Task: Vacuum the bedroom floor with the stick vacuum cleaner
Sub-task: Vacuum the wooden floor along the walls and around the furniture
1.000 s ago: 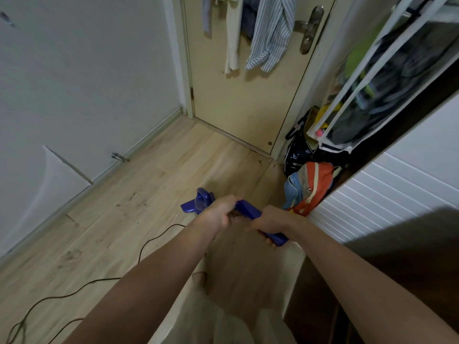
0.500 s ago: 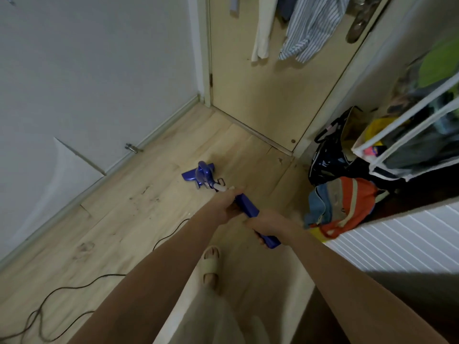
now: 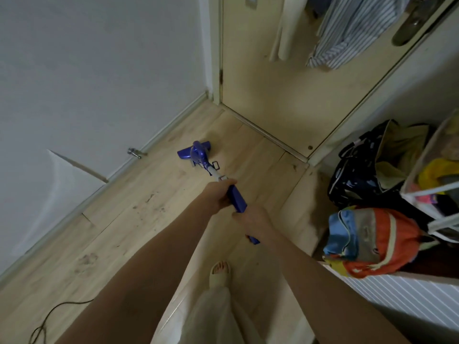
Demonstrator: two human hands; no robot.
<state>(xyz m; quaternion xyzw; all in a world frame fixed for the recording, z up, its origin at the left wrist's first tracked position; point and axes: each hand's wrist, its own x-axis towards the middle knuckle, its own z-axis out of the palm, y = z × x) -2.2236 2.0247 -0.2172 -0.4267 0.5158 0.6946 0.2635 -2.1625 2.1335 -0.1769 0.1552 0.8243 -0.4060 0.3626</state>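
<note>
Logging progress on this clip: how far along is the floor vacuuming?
Done: cannot tell; no floor area reads as plainly cleaned.
In hand: the left hand and right hand both grip the blue stick vacuum cleaner, its blue floor head flat on the light wooden plank floor near the pale closed door.
Left: dark smudges beside the left arm remain.
</note>
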